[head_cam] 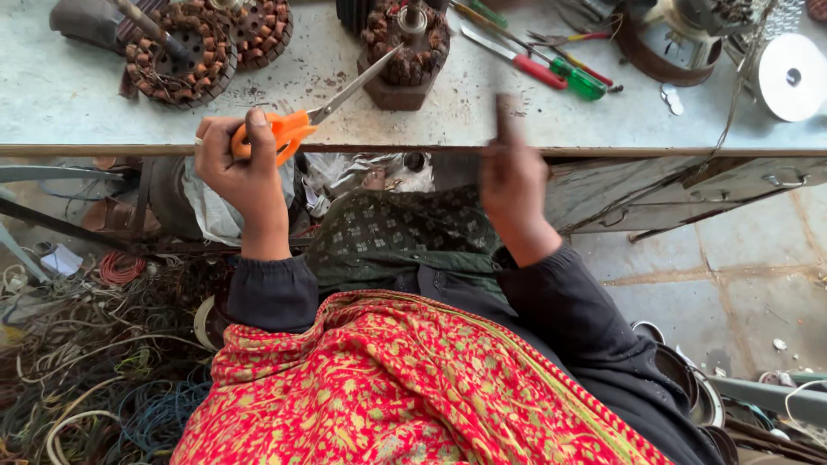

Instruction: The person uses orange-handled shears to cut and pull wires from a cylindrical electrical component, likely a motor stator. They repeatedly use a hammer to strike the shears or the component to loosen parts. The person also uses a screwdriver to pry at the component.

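My left hand point(241, 168) grips the orange handles of a pair of scissors point(297, 129) at the front edge of the grey workbench point(603, 120). The steel blades point up and right toward a copper-wound motor stator point(405, 43) that stands on the bench. My right hand point(512, 176) is raised at the bench edge to the right of the scissors. It is blurred, with the fingers together and pointing up, and whether it holds anything is unclear. Both arms wear dark sleeves.
Two more wound stators point(181, 56) lie at the back left of the bench. Red- and green-handled screwdrivers point(560, 73) and a white disc point(792, 77) lie to the right. Tangled wires point(86, 370) cover the floor at left, metal bowls point(680, 370) sit at right. A red patterned shawl point(396, 387) drapes my lap.
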